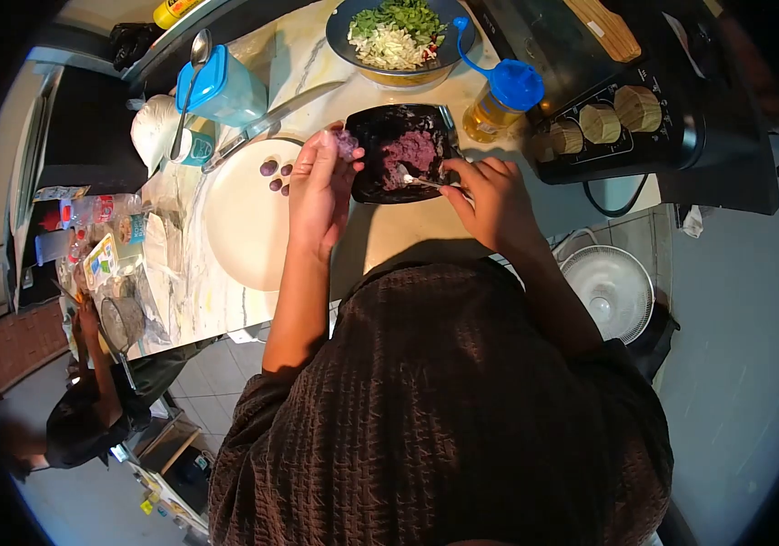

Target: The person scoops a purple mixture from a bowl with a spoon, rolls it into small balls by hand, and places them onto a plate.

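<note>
In my left hand [318,177] is a small lump of purple dough [345,144], pinched at the fingertips above the left edge of a black dish [369,188]. Purple mash [412,150] lies inside that dish. My right hand [490,196] is closed around the handle of a spoon [426,183], whose tip dips into the mash. To the left, a round cream plate [239,218] carries several small dark purple balls [268,168] near its upper right side.
A bowl of chopped greens [399,32] stands at the back. A blue-capped oil bottle [503,100] is beside the black stove [662,118]. Behind the plate lies a knife [271,123], near a blue-lidded container [221,86]. At lower left, another person [89,400] works by a strainer [122,320].
</note>
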A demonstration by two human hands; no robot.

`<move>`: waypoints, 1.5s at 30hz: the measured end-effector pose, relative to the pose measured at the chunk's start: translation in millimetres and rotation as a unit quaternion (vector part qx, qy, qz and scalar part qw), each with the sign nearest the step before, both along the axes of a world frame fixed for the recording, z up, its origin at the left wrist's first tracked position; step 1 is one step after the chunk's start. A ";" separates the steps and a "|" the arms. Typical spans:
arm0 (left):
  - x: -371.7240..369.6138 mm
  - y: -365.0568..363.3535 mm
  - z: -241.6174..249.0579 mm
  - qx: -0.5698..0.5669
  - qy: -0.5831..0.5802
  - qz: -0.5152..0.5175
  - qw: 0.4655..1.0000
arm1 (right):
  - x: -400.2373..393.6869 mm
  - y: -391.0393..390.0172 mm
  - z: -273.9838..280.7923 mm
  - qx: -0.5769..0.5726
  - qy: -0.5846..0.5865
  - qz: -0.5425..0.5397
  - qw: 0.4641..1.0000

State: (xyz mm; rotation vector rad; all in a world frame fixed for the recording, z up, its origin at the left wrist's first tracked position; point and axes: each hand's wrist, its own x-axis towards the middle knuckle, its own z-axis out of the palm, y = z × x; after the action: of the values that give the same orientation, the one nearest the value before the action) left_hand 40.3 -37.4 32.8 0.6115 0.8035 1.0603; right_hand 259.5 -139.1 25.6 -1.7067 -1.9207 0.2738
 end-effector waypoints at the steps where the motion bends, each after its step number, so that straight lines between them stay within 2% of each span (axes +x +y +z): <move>1: 2.2 -1.1 -1.3 -0.001 -0.001 0.000 1.000 | -0.5 1.0 2.5 -0.001 -0.001 0.000 1.000; 3: 6.4 -2.9 -3.2 0.031 0.032 -0.008 0.999 | -4.3 5.3 10.9 0.106 -0.071 -0.050 0.991; 4: 9.1 -5.0 -1.5 0.031 0.031 -0.008 0.999 | -8.2 10.7 15.4 0.106 -0.071 -0.051 0.991; 6: 14.7 -9.6 4.4 0.012 0.040 -0.050 0.998 | -19.4 26.1 23.9 0.143 0.114 -0.019 0.983; 7: 16.0 -10.0 2.7 0.015 0.032 -0.074 0.997 | -24.8 31.2 27.0 0.144 0.113 -0.021 0.983; 12: 22.5 -14.4 9.8 -0.008 0.019 -0.101 0.995 | -37.4 47.8 23.7 0.100 0.170 0.054 0.979; 19: 15.2 -12.4 1.6 -0.047 0.019 -0.139 0.989 | -34.3 52.7 16.0 0.047 0.280 0.065 0.957; 23: 13.6 -9.3 -6.1 -0.048 0.036 -0.167 0.984 | -30.2 54.3 20.2 0.066 0.308 0.081 0.946; 25: 16.3 -9.9 -1.6 -0.054 0.034 -0.175 0.983 | -29.6 53.0 23.2 0.010 0.374 0.079 0.924; 27: 16.8 -10.6 -0.7 -0.059 0.032 -0.181 0.981 | -29.7 53.2 24.3 0.002 0.380 0.076 0.922; 29: 16.7 -10.6 -2.5 -0.075 0.009 -0.191 0.979 | -30.2 53.2 24.1 -0.005 0.385 0.074 0.920; 31: 16.0 -10.5 -2.9 -0.072 0.000 -0.198 0.978 | -31.3 52.4 21.9 -0.036 0.451 0.075 0.889; 35: 12.6 -9.3 -8.5 -0.070 -0.026 -0.211 0.975 | -29.9 52.5 19.7 -0.055 0.446 0.060 0.891; 37: 10.9 -8.4 -8.1 -0.097 -0.073 -0.217 0.969 | -30.0 52.1 20.9 -0.096 0.537 0.057 0.836; 38: 10.8 -8.2 -7.8 -0.123 -0.119 -0.222 0.960 | -30.9 51.9 22.8 -0.096 0.536 0.057 0.837; 40: 12.6 -10.5 -6.6 -0.117 -0.125 -0.215 0.962 | -33.8 51.2 26.8 -0.092 0.556 0.039 0.825; 45: 14.4 -10.7 -6.2 -0.097 -0.099 -0.180 0.974 | -31.1 46.1 29.4 -0.079 0.490 0.005 0.868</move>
State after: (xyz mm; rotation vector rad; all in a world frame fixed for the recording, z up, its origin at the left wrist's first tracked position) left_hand 54.8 -48.1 26.6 0.4547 0.5858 0.6874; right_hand 228.4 -93.0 54.9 -1.2360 -1.1448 1.0881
